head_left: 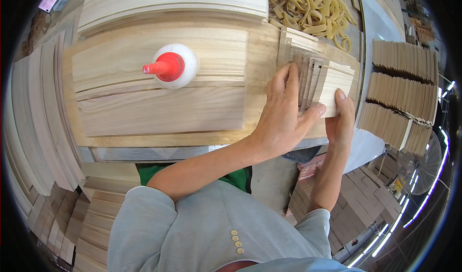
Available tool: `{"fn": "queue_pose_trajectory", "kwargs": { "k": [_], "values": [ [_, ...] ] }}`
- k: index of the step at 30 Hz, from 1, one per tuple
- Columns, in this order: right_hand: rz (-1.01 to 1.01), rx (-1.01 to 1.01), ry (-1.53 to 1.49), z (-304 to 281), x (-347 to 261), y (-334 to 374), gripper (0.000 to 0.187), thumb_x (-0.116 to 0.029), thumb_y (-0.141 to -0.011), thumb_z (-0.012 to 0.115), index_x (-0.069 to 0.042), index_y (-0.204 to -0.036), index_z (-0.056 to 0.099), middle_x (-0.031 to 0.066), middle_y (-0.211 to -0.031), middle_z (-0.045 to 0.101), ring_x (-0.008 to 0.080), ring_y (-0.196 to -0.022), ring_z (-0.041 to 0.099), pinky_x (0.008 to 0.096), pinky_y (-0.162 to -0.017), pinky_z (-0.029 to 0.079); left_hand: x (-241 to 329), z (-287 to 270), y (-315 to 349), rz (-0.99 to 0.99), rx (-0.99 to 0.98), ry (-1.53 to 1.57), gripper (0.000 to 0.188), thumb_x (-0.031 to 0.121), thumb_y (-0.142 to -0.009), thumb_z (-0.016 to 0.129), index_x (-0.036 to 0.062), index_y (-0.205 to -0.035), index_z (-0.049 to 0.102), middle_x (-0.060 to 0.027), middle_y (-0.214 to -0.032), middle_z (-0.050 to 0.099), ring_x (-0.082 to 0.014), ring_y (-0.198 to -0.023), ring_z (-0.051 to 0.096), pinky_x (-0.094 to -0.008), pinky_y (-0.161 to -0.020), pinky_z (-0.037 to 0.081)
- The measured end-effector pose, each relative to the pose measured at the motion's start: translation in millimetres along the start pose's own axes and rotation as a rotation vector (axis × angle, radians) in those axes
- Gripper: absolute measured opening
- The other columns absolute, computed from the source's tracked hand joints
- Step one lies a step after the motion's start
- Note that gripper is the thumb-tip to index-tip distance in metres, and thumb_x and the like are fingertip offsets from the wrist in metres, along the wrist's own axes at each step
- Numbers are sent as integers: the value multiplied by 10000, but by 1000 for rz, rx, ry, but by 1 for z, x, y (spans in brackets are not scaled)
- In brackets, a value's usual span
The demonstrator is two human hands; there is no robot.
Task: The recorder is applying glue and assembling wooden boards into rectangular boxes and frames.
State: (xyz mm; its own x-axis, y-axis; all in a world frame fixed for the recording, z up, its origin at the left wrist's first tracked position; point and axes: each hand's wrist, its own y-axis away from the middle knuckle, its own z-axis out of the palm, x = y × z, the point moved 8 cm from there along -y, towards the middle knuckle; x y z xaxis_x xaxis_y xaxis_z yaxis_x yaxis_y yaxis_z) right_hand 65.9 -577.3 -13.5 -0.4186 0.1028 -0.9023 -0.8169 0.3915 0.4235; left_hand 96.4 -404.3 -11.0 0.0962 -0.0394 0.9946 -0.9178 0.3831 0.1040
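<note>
A row of small, thin wooden panels [332, 85] leans together at the right side of the wooden work board. Fingers of my left hand [281, 115] wrap the row's left side, its thumb against the lower edge of the nearest panel. With the thumb on that panel's face, my right hand [340, 118] grips its right lower corner; the fingers behind are hidden. To the left, a white squeeze bottle [190, 62] with a red nozzle stands on a grooved pale plank [216, 60]. A smooth plank [168, 110] lies along its near side.
Tan rubber bands [315, 7] lie heaped at the back right. More long planks [168, 0] are stacked at the back, and others [36, 113] on the left. Rows of thin panels [404, 89] stand at the right, near a fan [419, 163]. Stacked wooden blocks [351, 200] sit below.
</note>
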Motion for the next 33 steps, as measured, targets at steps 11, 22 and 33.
{"fn": "queue_pose_trajectory", "kwargs": {
  "k": [11,22,33],
  "values": [
    [-11,12,-9,10,1,-1,581,-305,-868,607,81,-1271,446,179,-1235,531,237,-1170,492,344,-1012,350,-6,0,-3,-16,-5,-42,800,316,-902,592,-203,-1343,174,-303,-1350,246,-413,-1277,264,-432,-1072,252],
    [-30,48,1,-4,5,19,593,-307,-850,624,90,-1256,451,192,-1208,538,238,-1143,503,339,-993,360,-4,6,16,-6,2,-11,783,290,-892,607,-186,-1352,189,-282,-1352,224,-395,-1275,255,-423,-1075,243],
    [-41,58,-57,2,7,23,449,-241,-903,549,79,-1214,493,150,-1167,578,201,-1075,557,329,-950,410,-7,7,16,-11,-10,-69,789,275,-879,623,-171,-1364,189,-269,-1333,241,-392,-1275,256,-422,-1071,244]
  ]
}}
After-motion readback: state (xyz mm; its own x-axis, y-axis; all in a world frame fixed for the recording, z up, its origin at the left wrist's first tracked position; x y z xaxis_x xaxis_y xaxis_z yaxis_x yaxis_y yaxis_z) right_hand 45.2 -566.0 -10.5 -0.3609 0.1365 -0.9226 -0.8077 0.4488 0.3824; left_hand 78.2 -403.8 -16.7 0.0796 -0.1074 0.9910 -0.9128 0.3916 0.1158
